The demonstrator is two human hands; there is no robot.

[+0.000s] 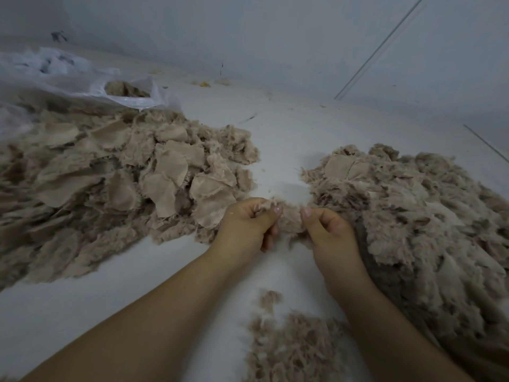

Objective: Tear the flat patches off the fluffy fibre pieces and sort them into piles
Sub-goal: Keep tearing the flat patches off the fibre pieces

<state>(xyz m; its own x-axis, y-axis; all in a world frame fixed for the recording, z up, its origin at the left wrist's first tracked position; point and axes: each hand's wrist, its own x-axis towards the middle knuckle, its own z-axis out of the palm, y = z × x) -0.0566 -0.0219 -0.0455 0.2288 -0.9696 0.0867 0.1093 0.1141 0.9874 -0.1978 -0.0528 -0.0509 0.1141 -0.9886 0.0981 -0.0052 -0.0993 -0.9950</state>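
Pale floor [289, 133], grey-blue wall [248, 37]

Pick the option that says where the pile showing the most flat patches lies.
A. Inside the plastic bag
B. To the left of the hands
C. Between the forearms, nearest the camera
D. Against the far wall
B: the left pile is strewn with flat woven patches, while the right pile and the small near pile look mostly fluffy.
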